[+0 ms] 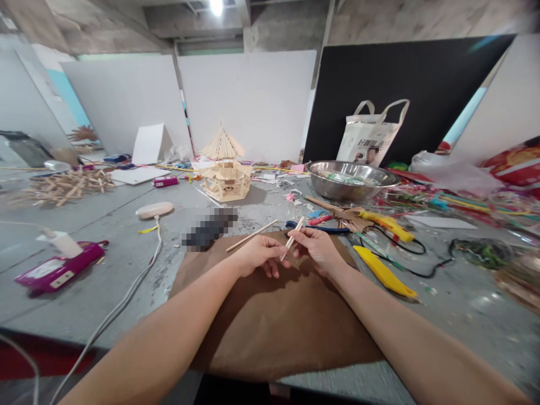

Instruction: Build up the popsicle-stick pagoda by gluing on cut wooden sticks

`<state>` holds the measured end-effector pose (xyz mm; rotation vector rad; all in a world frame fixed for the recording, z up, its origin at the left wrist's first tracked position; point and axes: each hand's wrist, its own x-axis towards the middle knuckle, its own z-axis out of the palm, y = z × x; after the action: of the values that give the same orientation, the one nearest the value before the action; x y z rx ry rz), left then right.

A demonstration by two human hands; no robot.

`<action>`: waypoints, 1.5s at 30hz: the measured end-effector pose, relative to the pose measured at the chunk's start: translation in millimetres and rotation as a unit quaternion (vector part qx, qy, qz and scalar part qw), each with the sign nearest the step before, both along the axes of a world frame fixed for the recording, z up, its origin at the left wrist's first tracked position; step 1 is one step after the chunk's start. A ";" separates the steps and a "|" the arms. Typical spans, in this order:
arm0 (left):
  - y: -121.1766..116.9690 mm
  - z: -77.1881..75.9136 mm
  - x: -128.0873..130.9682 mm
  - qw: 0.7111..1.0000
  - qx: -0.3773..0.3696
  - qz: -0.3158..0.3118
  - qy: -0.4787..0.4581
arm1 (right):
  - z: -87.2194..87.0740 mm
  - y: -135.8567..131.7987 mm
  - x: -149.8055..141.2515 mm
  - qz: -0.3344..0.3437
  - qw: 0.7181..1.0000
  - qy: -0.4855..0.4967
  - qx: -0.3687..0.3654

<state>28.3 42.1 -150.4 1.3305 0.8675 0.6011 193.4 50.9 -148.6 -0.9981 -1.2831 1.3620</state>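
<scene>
Above a sheet of brown paper [270,332], my two hands meet around short, pale wooden sticks [294,236]. My left hand [262,254] pinches their lower end. The fingers of my right hand [314,246] close on them from the other side, nearer the upper end. How many sticks are in the bundle I cannot tell. Another thin wooden stick [252,235] lies loose by the paper's far edge, just beyond my left hand. Farther back stands a small model pavilion [225,174] built from similar pale sticks, with a pointed roof.
Right of the paper lie a yellow-handled cutter [383,273], a yellow glue gun [388,225] and blue-handled pliers [324,228]. A steel bowl [352,188] stands behind them. On the left are a purple power strip [63,267], a white cable [147,267] and a stick pile [71,185].
</scene>
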 end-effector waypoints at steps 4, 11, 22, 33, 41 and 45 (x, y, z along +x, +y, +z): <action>-2.2 2.9 -0.9 1.000 -0.006 -0.009 0.010 | -0.5 -0.2 0.5 -0.003 1.000 -0.003 -0.001; -2.8 4.7 -1.0 1.000 -0.024 -0.010 0.010 | -2.2 0.5 1.1 -0.008 1.000 -0.005 0.006; -2.8 2.0 0.3 1.000 0.004 -0.018 0.019 | -2.4 1.3 0.8 -0.009 1.000 -0.021 0.016; 6.2 -9.0 2.5 0.921 0.338 0.024 0.191 | -0.5 -13.5 -3.6 0.042 0.963 -0.204 0.171; 9.0 -13.8 0.4 0.903 0.357 -0.003 0.241 | -3.0 -8.1 -1.9 0.037 0.933 -0.267 0.240; 7.3 -11.1 0.7 0.891 0.372 0.000 0.262 | -3.4 -6.7 -0.5 0.051 0.933 -0.269 0.236</action>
<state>29.0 49.4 -161.5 2.2616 1.1223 0.6064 192.9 44.3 -152.0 -0.9985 -1.9805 0.7968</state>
